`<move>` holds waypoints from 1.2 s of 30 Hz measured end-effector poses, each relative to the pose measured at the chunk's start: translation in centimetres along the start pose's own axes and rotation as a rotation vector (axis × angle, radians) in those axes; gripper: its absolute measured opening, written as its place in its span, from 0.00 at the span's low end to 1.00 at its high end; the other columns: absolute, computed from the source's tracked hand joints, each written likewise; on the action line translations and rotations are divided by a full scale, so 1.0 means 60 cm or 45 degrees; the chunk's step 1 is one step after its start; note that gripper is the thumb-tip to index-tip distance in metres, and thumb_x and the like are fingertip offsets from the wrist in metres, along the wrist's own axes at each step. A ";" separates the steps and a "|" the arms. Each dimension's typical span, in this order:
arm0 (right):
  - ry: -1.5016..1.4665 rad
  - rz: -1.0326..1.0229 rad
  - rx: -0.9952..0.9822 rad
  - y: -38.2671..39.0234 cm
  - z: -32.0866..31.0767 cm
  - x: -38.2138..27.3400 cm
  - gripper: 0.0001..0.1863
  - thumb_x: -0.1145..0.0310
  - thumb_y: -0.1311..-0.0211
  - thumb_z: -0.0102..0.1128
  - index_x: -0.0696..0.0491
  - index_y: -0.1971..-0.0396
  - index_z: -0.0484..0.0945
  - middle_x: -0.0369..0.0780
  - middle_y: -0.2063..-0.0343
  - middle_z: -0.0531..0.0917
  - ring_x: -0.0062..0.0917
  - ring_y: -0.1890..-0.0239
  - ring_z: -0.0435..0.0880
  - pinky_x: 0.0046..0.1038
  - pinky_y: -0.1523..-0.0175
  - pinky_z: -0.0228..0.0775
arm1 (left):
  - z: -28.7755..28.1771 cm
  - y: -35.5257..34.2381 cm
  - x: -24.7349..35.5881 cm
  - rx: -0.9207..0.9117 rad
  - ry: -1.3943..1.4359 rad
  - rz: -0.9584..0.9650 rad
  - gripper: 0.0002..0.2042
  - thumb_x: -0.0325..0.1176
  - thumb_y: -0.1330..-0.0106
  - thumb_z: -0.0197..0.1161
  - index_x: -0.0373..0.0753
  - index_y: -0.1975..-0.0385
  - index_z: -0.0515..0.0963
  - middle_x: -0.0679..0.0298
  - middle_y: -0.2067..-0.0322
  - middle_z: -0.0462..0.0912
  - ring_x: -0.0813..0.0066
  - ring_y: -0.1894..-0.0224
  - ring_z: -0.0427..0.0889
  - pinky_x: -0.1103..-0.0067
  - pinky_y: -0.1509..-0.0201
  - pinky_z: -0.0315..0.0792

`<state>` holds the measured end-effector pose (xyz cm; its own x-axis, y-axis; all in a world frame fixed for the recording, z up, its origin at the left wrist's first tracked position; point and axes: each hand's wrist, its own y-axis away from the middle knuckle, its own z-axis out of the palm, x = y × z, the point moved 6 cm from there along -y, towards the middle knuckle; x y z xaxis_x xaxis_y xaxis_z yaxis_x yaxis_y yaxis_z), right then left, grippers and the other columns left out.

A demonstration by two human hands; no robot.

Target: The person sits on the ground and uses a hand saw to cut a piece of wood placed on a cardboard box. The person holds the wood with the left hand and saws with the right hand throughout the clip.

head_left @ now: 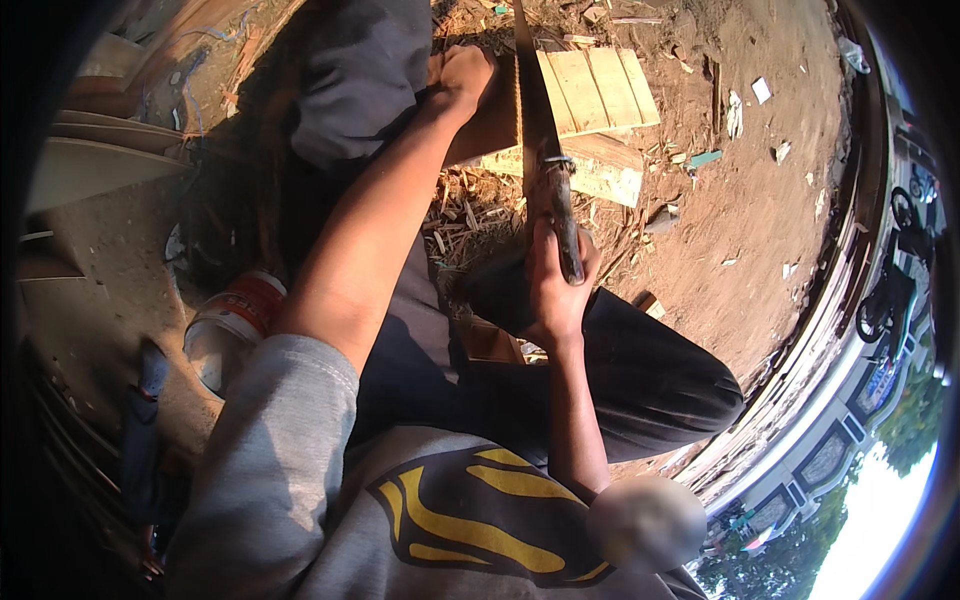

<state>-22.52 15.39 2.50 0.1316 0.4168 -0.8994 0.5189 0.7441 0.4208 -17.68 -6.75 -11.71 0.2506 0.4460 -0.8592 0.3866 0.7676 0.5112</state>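
Observation:
My right hand (pixel 562 285) is closed round the dark, worn handle of a handsaw (pixel 562 205). Its long blade points away from me, toward the top of the head view. Left of the blade, a shaded brown wooden board (pixel 492 125) lies by my leg. My left hand (pixel 468 75) is closed over this board's far part, with the fingertips mostly hidden. The blade runs close along the board's right edge; whether its teeth are in the wood I cannot tell. Pale grooved wood (pixel 600 90) lies just right of the blade, with another pale piece (pixel 600 168) below it.
Wood chips (pixel 465 215) litter the dirt ground between my legs. A white bucket with a red band (pixel 235 320) stands left of my left arm. Boards (pixel 105 160) lie at the far left. Stacked long planks (pixel 800 350) and parked motorbikes (pixel 890 290) are at the right.

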 end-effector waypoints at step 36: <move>0.287 -0.196 0.112 0.019 0.002 0.017 0.10 0.70 0.42 0.56 0.59 0.79 0.71 0.31 0.86 0.69 0.11 0.80 0.64 0.19 0.75 0.57 | -0.010 -0.001 -0.013 0.265 0.218 0.110 0.04 0.31 0.46 0.50 0.49 0.72 0.69 0.76 0.92 0.56 0.84 0.95 0.54 0.85 0.89 0.46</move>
<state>-21.68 16.57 2.05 -0.1405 0.4153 -0.8988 0.5910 0.7635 0.2605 -18.45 -6.88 -11.06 0.1438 0.5902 -0.7944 0.5486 0.6206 0.5603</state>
